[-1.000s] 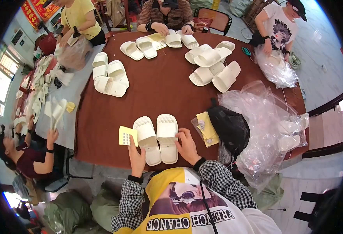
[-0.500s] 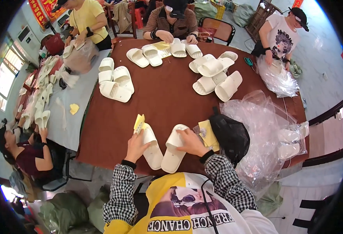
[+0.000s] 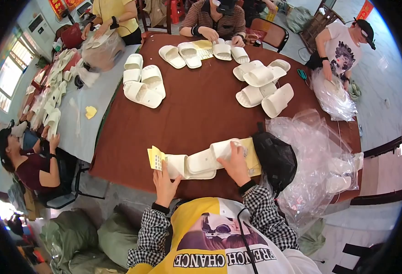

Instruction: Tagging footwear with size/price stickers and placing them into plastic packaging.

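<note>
Pinching a yellow label sheet [image 3: 156,158] beside one white slipper [image 3: 177,164], the left hand [image 3: 166,186] sits opposite the right hand [image 3: 235,165], thumb and fingers clasping a second slipper [image 3: 202,162], apparently steadying their overlapped heels just below frame centre, while other slippers [image 3: 150,94] lie in the upper half, presumably leaving working room.

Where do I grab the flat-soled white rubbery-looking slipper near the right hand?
Probably grip the white slipper by its strap, from the near right, like the right hand: the strap arches above the sole, while the flat heel end overlaps the slipper by the left hand.
</note>
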`<state>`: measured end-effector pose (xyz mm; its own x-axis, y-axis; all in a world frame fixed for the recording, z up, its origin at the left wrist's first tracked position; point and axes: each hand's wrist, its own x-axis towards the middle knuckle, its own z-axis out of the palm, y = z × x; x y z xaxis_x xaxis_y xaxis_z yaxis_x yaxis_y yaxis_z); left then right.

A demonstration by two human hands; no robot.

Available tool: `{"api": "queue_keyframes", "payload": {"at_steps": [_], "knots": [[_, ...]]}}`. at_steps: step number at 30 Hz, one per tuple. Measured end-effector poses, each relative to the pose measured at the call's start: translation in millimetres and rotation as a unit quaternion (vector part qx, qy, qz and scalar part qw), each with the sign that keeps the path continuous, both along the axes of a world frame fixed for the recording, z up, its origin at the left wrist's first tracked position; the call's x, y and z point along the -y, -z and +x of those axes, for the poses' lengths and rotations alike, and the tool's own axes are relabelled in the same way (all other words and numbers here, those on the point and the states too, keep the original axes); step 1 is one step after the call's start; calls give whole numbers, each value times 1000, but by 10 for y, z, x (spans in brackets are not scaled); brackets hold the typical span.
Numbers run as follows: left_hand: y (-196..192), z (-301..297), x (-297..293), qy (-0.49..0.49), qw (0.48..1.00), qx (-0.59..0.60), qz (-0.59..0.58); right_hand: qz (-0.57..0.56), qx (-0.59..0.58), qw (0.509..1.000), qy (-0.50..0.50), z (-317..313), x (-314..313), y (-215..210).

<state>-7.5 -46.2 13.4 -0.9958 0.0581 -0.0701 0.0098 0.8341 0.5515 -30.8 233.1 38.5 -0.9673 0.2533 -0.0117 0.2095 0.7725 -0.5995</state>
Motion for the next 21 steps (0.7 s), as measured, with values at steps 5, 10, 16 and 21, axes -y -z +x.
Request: {"api": "queue_keyframes", "payload": {"at_steps": [5, 10, 16, 21], "knots": [[78, -54, 53, -26, 985, -9, 169, -90, 0, 993, -82, 160, 207, 223], [20, -67, 130, -20, 993, 3, 119, -45, 49, 990, -122, 279, 579, 222], [-38, -167, 152, 2, 993, 7, 121, -72, 74, 984, -144, 123, 720, 19], [-45, -118, 38, 12, 997, -63, 35, -193, 66, 949, -239, 83, 418, 185]]}}
